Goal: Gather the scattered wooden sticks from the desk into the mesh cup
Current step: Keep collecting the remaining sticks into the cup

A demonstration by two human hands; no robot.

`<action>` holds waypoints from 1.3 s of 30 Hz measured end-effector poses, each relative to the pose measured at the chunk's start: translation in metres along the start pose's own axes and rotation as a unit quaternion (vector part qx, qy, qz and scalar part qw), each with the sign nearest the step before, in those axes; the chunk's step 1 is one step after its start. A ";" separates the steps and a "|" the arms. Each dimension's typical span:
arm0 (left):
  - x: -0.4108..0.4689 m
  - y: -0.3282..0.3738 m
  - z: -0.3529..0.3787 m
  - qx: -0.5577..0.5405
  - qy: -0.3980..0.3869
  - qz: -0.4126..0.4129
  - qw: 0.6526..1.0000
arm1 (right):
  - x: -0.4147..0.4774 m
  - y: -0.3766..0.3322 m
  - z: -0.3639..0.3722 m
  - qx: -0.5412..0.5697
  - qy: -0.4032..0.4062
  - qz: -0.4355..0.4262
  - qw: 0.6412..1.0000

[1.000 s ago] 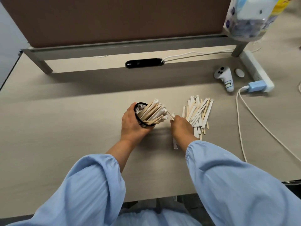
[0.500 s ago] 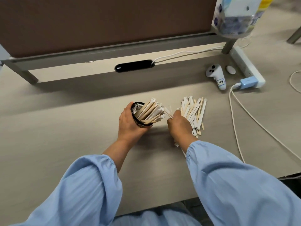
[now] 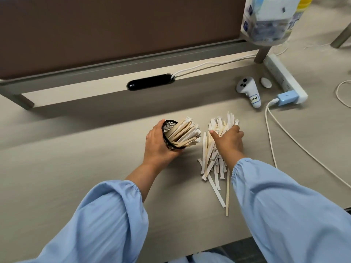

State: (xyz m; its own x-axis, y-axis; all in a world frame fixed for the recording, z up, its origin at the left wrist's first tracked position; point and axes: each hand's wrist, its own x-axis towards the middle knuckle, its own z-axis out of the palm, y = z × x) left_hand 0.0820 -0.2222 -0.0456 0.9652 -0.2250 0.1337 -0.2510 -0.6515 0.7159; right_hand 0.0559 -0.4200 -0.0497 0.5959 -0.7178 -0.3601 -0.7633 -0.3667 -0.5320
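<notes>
My left hand (image 3: 157, 147) grips a black mesh cup (image 3: 168, 128), tilted so its mouth faces right. The cup holds several wooden and paper-wrapped sticks (image 3: 187, 132) that poke out of it. A loose pile of sticks (image 3: 212, 160) lies on the desk just right of the cup. My right hand (image 3: 228, 142) rests palm down on top of that pile, fingers spread over the far ends of the sticks and thumb pointing left. It hides the middle of the pile. One bare wooden stick (image 3: 227, 194) reaches toward me.
A white game controller (image 3: 248, 91) with a label lies at the back right, beside a small white oval object (image 3: 266, 82). A power strip (image 3: 283, 76) with a blue plug (image 3: 285, 97) and white cables (image 3: 271, 141) runs along the right. A brown partition (image 3: 114, 31) stands behind.
My right hand has moved right from beside the cup's mouth onto the loose pile and spread out. The pile is now more exposed toward me. The left hand still holds the cup.
</notes>
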 end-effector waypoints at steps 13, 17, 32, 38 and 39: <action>0.038 0.017 0.027 0.005 -0.026 0.019 0.999 | 0.027 0.005 0.006 -0.099 -0.050 0.004 0.994; 0.042 0.022 0.034 0.011 -0.029 0.029 0.999 | 0.031 -0.002 0.005 -0.119 -0.097 -0.019 0.988; 0.042 0.022 0.034 -0.007 -0.020 0.009 1.000 | 0.047 -0.015 -0.010 0.290 -0.116 -0.034 0.949; 0.037 0.021 0.029 -0.008 -0.021 -0.007 1.000 | 0.042 -0.029 -0.039 0.435 -0.011 -0.054 0.899; 0.035 0.023 0.029 -0.008 -0.021 -0.007 1.000 | 0.039 -0.033 -0.046 0.455 -0.002 -0.056 0.889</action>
State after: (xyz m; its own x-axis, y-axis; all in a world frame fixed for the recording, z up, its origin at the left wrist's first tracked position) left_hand 0.1083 -0.2657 -0.0441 0.9645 -0.2466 0.0942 -0.2356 -0.6432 0.7285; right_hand 0.0929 -0.4636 -0.0109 0.6574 -0.7043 -0.2678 -0.1830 0.1955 -0.9635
